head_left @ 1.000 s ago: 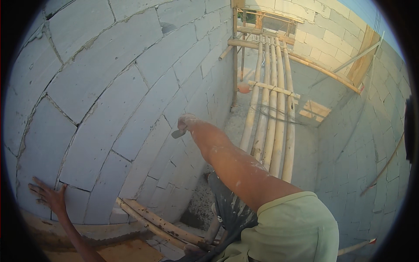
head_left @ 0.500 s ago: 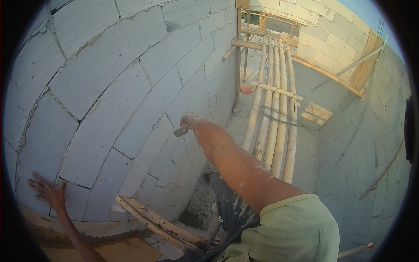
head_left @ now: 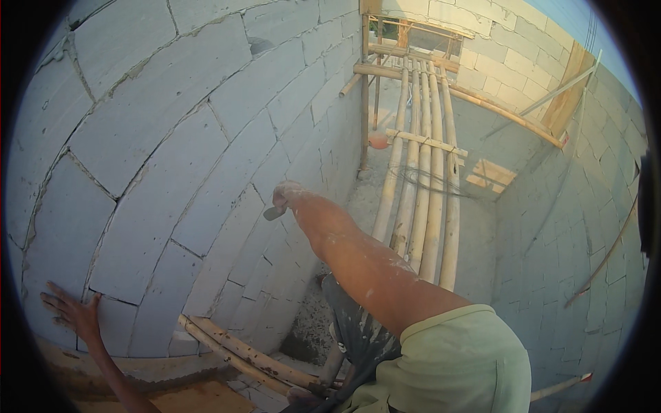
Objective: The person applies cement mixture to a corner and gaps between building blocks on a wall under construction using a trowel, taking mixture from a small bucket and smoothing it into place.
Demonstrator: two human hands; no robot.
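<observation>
With fingers spread, my left hand (head_left: 74, 314) rests flat against the grey block wall (head_left: 162, 175), low at the left, beside a mortar joint. My right arm, dusted with white, stretches forward across the view. At its end my right hand (head_left: 286, 194) is closed around a small tool with a flat, dark grey-green blade (head_left: 273, 214), which looks like a scraper or small trowel. The blade points toward the wall; whether it touches the surface I cannot tell. My fingers hide the tool's handle.
Several long bamboo poles (head_left: 431, 206) run away ahead, tied to a crosspiece (head_left: 427, 142). Wire lies tangled over them. More poles (head_left: 237, 351) stand low at the left near a wooden board (head_left: 186, 398). Another block wall (head_left: 571, 227) rises at right. An orange round object (head_left: 378, 141) is farther off.
The view has shifted slightly, so the scene sits a little farther left. My right hand, still holding the tool, appears slightly farther left too. My left hand stays on the wall.
</observation>
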